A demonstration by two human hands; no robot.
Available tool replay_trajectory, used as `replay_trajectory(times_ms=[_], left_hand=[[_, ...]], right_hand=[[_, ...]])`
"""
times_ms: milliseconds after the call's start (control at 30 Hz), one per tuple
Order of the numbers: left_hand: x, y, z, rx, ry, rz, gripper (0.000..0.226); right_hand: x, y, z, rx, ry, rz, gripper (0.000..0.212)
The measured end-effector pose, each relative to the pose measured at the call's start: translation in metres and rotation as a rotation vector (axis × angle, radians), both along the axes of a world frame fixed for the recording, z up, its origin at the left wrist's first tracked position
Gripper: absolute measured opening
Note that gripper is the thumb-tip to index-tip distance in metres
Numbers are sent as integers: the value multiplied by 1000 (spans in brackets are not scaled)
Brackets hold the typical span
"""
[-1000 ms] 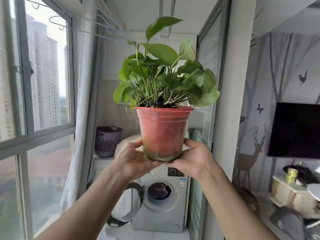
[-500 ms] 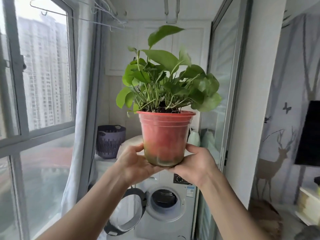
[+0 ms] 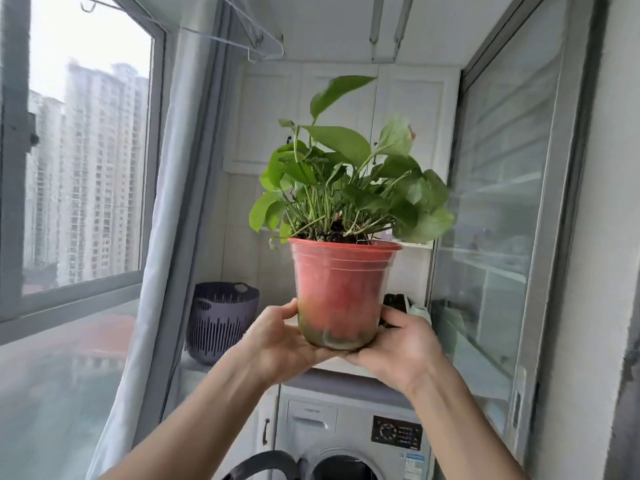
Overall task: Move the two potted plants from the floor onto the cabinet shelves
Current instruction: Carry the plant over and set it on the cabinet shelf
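Change over the last second, as I see it from the head camera. My view has swung left and drawn nearer the balcony's end: the deer-patterned wall and dark screen once at the right have left the frame, and the white cabinet (image 3: 341,119) doors now fill the background behind the leaves. The potted plant (image 3: 343,237) has shifted right of centre and sits closer to the cabinet. The washing machine (image 3: 353,434) has dropped lower, only its top panel and door rim showing. The purple basket (image 3: 221,323) looms larger at the left. My left hand (image 3: 277,344) and right hand (image 3: 398,348) now cup the pot lower, nearer its base.
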State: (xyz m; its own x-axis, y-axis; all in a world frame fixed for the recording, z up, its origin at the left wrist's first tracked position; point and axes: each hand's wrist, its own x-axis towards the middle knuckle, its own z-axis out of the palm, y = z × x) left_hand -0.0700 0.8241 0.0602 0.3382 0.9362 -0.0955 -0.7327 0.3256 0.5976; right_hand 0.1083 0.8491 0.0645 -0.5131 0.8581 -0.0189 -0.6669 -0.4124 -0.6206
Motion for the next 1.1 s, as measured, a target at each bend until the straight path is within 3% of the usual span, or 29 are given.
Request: replay_trajectory(times_ms=[267,567,1100], left_hand=[[-49,82,-11,31,-32,-45,57],[-53,169,-27,-14,-24,-30,57],[25,349,8,25,-14,16,62]], right_hand=[[-48,78,-4,-18,-1,31,47],[-51,164,-17,-82,-20,73,48],[24,370,6,32,57,176,48]])
